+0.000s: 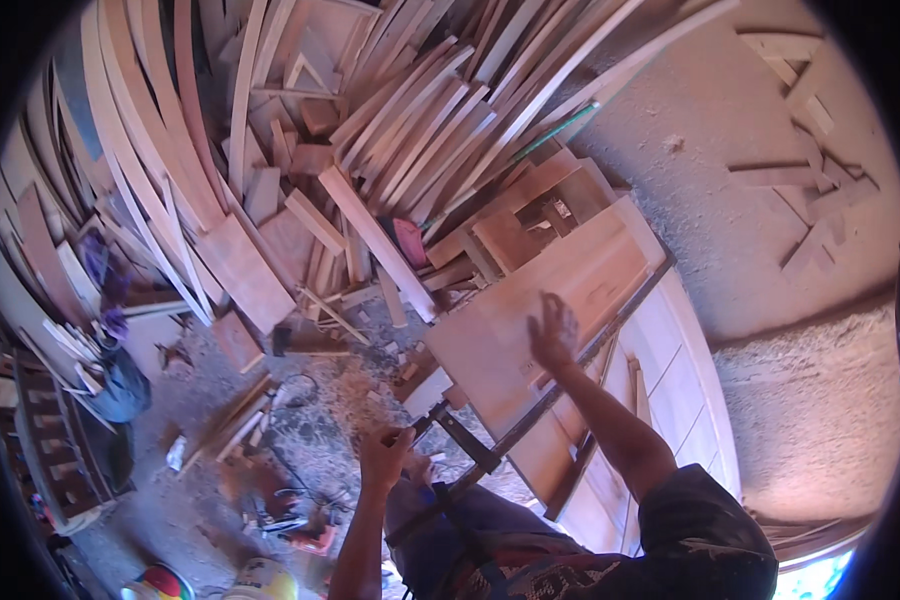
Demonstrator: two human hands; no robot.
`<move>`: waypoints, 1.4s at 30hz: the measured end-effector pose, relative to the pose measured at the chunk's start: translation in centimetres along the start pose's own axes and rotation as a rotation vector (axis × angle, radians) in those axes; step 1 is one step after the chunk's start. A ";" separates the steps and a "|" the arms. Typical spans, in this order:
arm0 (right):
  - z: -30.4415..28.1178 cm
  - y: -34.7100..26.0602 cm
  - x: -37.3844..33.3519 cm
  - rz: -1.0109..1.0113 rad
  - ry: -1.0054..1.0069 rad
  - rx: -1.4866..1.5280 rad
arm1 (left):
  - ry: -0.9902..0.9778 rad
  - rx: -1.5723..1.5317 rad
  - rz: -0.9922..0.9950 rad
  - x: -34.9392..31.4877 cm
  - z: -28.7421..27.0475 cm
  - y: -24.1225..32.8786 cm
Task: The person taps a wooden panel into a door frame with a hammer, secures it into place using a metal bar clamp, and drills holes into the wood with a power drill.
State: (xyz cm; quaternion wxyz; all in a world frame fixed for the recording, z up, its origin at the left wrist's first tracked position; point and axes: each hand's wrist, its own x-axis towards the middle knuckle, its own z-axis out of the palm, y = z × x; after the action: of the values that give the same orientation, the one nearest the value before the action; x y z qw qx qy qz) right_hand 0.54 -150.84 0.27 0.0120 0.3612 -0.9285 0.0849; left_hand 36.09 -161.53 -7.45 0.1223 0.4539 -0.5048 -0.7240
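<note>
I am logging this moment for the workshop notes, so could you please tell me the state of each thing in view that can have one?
Right hand: open, fingers spread, palm flat on the board.
Left hand: closed around a dark tool's handle.
Wooden board: lying flat on the frame, uncut as far as shows.
Dark tool: held at the board's near edge; kind unclear.
Stacked planks: leaning in a loose pile.
Offcuts: scattered on the floor.

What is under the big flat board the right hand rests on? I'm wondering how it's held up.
A dark metal bar runs along the near edge of the board, gripped by the left hand; the right hand lies on top. Pale panels show beyond. Any support beneath is covered.
</note>
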 end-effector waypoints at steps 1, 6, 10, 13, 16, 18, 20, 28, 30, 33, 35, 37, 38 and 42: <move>-0.2 1.2 0.5 0.089 -0.050 -0.009 | 0.044 0.027 0.027 -0.3 0.1 0.3; 3.8 4.6 -0.7 0.018 -0.002 -0.174 | 0.120 -0.047 0.051 -2.1 0.7 -0.6; 3.9 5.7 -0.1 -0.098 -0.015 -0.180 | -0.106 0.099 0.316 -0.7 -2.1 1.0; 3.7 4.6 0.4 -0.143 -0.065 -0.187 | -0.155 0.143 0.487 0.5 -2.6 -0.9; 3.6 5.2 0.5 -0.169 -0.089 -0.195 | -0.134 0.142 0.547 2.7 -2.2 -5.5; 3.4 6.0 0.2 -0.211 -0.093 -0.179 | -0.037 0.274 0.442 6.2 -1.5 -11.1; 2.7 7.8 0.0 -0.447 -0.123 -0.322 | 0.097 0.557 0.223 11.4 -0.6 -20.8; 2.8 7.8 -0.2 -0.513 -0.126 -0.095 | 0.468 1.184 -0.397 23.6 -0.6 -52.0; 4.7 7.4 -0.1 -0.448 -0.015 0.170 | 0.612 1.102 -0.282 23.9 -1.0 -57.4; 9.7 3.0 -0.3 -0.456 0.270 0.531 | 0.742 1.187 -0.180 24.6 -0.6 -60.1; 8.2 2.7 0.3 -0.551 0.184 0.332 | 0.787 1.161 -0.202 24.7 -0.8 -60.3; 3.1 4.3 1.2 -0.689 -0.189 -0.342 | 0.815 1.168 -0.159 24.8 -0.4 -58.9; 2.3 4.7 1.0 -0.748 -0.207 -0.430 | 0.819 1.171 -0.126 25.0 0.0 -57.5; 2.4 4.4 1.0 -0.810 -0.150 -0.433 | 0.871 1.197 -0.052 25.0 0.0 -54.7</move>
State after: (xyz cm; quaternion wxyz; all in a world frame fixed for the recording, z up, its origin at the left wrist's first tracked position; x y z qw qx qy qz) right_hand -3.07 -148.70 -2.72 0.0520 0.6891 -0.7073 -0.1489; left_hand 37.52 -152.18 -66.83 0.0259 0.7008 -0.7082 -0.0819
